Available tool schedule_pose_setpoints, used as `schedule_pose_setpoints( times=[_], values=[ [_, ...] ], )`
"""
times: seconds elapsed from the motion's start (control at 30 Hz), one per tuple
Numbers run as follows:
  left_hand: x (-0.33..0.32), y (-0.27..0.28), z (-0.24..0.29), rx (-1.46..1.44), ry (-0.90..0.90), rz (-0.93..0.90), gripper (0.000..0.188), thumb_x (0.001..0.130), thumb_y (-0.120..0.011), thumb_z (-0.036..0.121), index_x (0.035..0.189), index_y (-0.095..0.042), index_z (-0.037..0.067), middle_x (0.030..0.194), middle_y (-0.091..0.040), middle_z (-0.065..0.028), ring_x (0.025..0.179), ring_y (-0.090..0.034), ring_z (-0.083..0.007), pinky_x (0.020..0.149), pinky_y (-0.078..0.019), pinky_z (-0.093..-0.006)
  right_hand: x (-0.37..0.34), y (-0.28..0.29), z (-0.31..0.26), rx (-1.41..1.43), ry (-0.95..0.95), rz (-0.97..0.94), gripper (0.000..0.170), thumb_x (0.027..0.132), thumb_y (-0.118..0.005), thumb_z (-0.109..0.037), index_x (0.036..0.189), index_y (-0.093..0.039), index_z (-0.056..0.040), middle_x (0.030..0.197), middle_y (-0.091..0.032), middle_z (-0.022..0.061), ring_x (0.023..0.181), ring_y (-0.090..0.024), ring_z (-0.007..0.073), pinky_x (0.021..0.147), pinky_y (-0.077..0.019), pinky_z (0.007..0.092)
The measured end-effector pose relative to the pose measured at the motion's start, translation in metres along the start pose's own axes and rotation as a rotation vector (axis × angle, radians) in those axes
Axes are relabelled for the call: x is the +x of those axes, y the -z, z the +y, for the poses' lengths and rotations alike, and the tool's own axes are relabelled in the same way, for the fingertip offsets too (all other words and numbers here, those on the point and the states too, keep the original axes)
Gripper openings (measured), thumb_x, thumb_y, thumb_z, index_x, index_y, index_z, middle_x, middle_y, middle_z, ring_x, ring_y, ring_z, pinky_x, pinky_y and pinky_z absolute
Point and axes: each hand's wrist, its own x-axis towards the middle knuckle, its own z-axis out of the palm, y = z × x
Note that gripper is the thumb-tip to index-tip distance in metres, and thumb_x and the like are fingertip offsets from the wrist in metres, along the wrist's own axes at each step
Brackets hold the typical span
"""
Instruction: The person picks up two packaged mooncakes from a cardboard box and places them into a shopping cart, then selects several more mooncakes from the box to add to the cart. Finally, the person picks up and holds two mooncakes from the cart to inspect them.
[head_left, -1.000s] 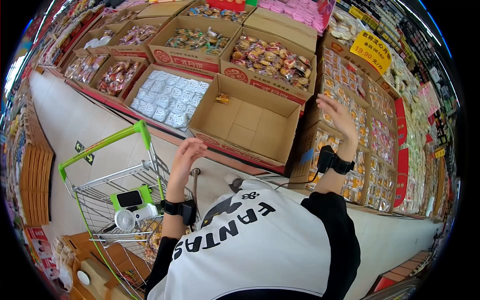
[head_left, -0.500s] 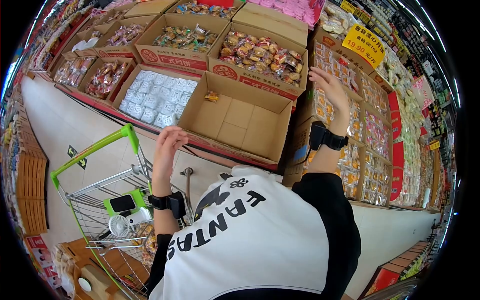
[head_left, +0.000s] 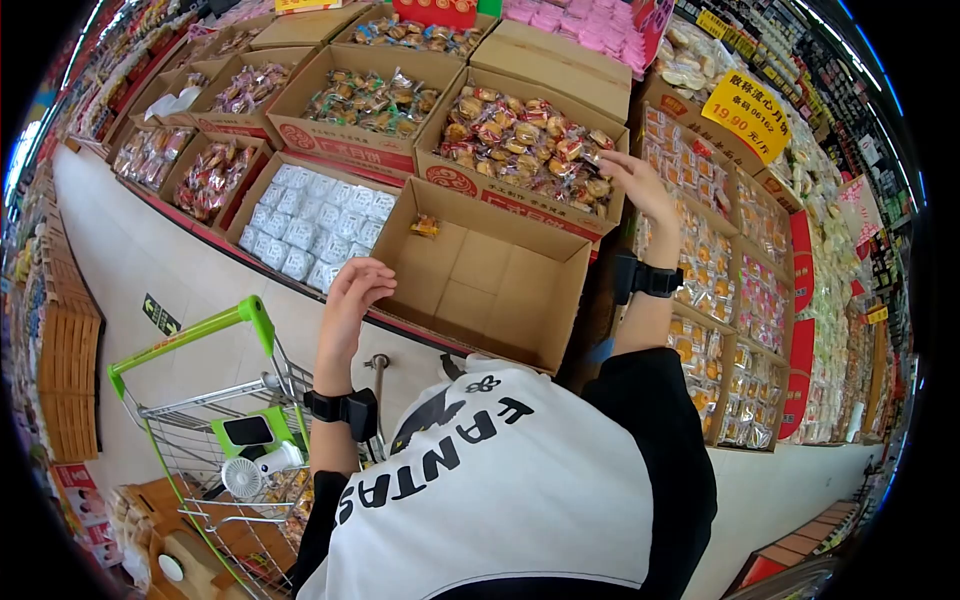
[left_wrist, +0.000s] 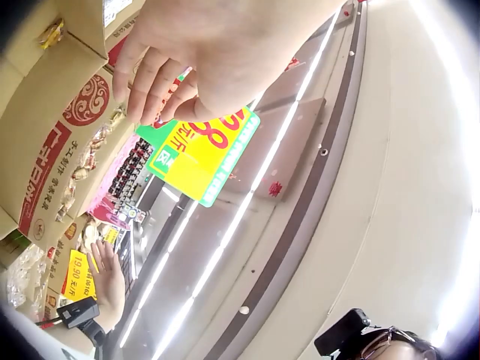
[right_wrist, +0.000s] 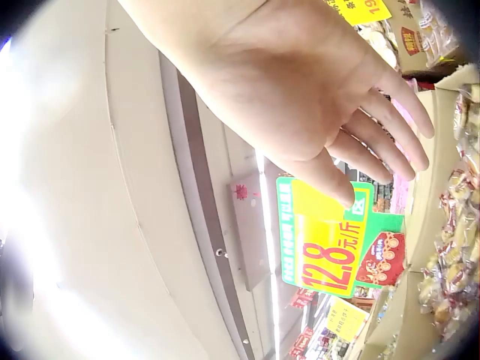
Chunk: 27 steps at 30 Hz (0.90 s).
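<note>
My left hand (head_left: 352, 305), fingers loosely bent and holding nothing, hovers by the near left corner of a low cardboard box (head_left: 515, 345). Inside that box lies one small orange packet (head_left: 425, 226). My right hand (head_left: 640, 188) reaches out at the right corner of a box of wrapped pastries (head_left: 525, 140), its fingertips overlapping the pastries in the head view. The right wrist view shows the right palm (right_wrist: 292, 97) bare, its fingers nearly straight. White square packets (head_left: 318, 215) fill the tray left of the low box.
A green-handled shopping cart (head_left: 190, 340) stands at my left, carrying a small white fan (head_left: 242, 477). Boxes of clear-wrapped pastries (head_left: 700, 270) line the right side beneath a yellow price sign (head_left: 745, 115). More filled boxes (head_left: 370, 105) stand behind.
My right hand has moved left and forward, from beside the pastry box to over its right corner. The left hand has come closer to the low box's corner. The view has shifted slightly.
</note>
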Motion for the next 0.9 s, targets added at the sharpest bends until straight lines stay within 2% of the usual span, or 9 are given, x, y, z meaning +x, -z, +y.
schedule_pose_setpoints(
  times=[0.17, 0.23, 0.27, 0.3, 0.37, 0.57, 0.67, 0.8, 0.9],
  values=[
    [0.018, -0.008, -0.007, 0.039, 0.070, -0.037, 0.014, 0.084, -0.042, 0.006, 0.095, -0.050, 0.001, 0.088, -0.056, -0.0089, 0.082, -0.056, -0.0153, 0.075, -0.0450, -0.0254, 0.022, -0.032, 0.032, 0.053, -0.015, -0.081, 0.037, 0.081, -0.054, -0.027, 0.106, -0.055, -0.0007, 0.089, -0.061, 0.0080, 0.081, -0.054, 0.0131, 0.073, -0.0418, 0.0256],
    [0.025, -0.015, -0.008, 0.042, 0.080, -0.044, 0.014, 0.084, -0.042, 0.006, 0.094, -0.050, 0.001, 0.088, -0.056, -0.0086, 0.082, -0.056, -0.0151, 0.075, -0.0448, -0.0253, 0.028, -0.042, 0.037, 0.044, -0.102, -0.143, 0.037, 0.081, -0.053, -0.027, 0.106, -0.055, -0.0008, 0.088, -0.061, 0.0084, 0.083, -0.055, 0.0139, 0.073, -0.0421, 0.0255],
    [0.028, -0.018, -0.009, 0.042, 0.086, -0.046, 0.014, 0.084, -0.042, 0.006, 0.094, -0.050, 0.002, 0.088, -0.056, -0.0083, 0.082, -0.056, -0.0149, 0.075, -0.0447, -0.0252, 0.031, -0.047, 0.040, 0.027, -0.022, -0.128, 0.038, 0.080, -0.055, -0.026, 0.108, -0.054, -0.0008, 0.092, -0.060, 0.0097, 0.085, -0.056, 0.0149, 0.074, -0.0431, 0.0263],
    [0.031, -0.020, -0.010, 0.044, 0.090, -0.046, 0.014, 0.084, -0.042, 0.006, 0.094, -0.050, 0.002, 0.088, -0.056, -0.0083, 0.082, -0.056, -0.0149, 0.075, -0.0447, -0.0252, 0.034, -0.052, 0.043, 0.029, -0.026, -0.129, 0.038, 0.080, -0.055, -0.026, 0.108, -0.054, -0.0008, 0.092, -0.060, 0.0097, 0.085, -0.056, 0.0149, 0.074, -0.0431, 0.0263],
    [0.036, -0.025, -0.012, 0.049, 0.108, -0.068, 0.013, 0.083, -0.043, 0.007, 0.093, -0.050, 0.003, 0.088, -0.056, -0.0081, 0.081, -0.056, -0.0151, 0.073, -0.0447, -0.0255, 0.043, -0.061, 0.052, 0.097, -0.086, -0.256, 0.038, 0.079, -0.056, -0.023, 0.110, -0.052, -0.0006, 0.099, -0.058, 0.0115, 0.089, -0.056, 0.0170, 0.075, -0.0438, 0.0276],
    [0.047, -0.031, -0.016, 0.064, 0.144, -0.079, 0.012, 0.084, -0.043, 0.009, 0.091, -0.051, 0.003, 0.087, -0.056, -0.0068, 0.080, -0.055, -0.0133, 0.073, -0.0440, -0.0242, 0.067, -0.093, 0.086, 0.124, -0.092, -0.287, 0.033, 0.073, -0.061, -0.012, 0.104, -0.056, -0.0049, 0.100, -0.058, 0.0118, 0.089, -0.056, 0.0198, 0.077, -0.0446, 0.0298],
    [0.050, -0.031, -0.018, 0.080, 0.158, -0.077, 0.012, 0.085, -0.043, 0.010, 0.091, -0.051, 0.004, 0.086, -0.056, -0.0064, 0.080, -0.054, -0.0127, 0.073, -0.0439, -0.0240, 0.070, -0.101, 0.089, -0.072, -0.114, -0.226, 0.025, 0.071, -0.059, -0.004, 0.096, -0.060, -0.0030, 0.094, -0.060, 0.0127, 0.088, -0.057, 0.0227, 0.077, -0.0457, 0.0328],
    [0.052, -0.031, -0.021, 0.082, 0.168, -0.064, 0.012, 0.085, -0.043, 0.011, 0.091, -0.052, 0.004, 0.086, -0.056, -0.0064, 0.079, -0.054, -0.0125, 0.073, -0.0436, -0.0238, 0.075, -0.103, 0.099, -0.225, -0.141, -0.288, 0.026, 0.069, -0.052, 0.004, 0.091, -0.061, -0.0025, 0.091, -0.061, 0.0117, 0.087, -0.057, 0.0248, 0.076, -0.0459, 0.0342],
    [0.053, -0.032, -0.022, 0.105, 0.172, -0.077, 0.014, 0.085, -0.041, 0.009, 0.093, -0.052, 0.003, 0.087, -0.056, -0.0063, 0.080, -0.054, -0.0127, 0.074, -0.0421, -0.0241, 0.074, -0.105, 0.098, -0.262, -0.165, -0.269, 0.022, 0.068, -0.057, 0.006, 0.088, -0.061, -0.0023, 0.088, -0.060, 0.0110, 0.081, -0.057, 0.0210, 0.072, -0.0460, 0.0320]
  ],
)
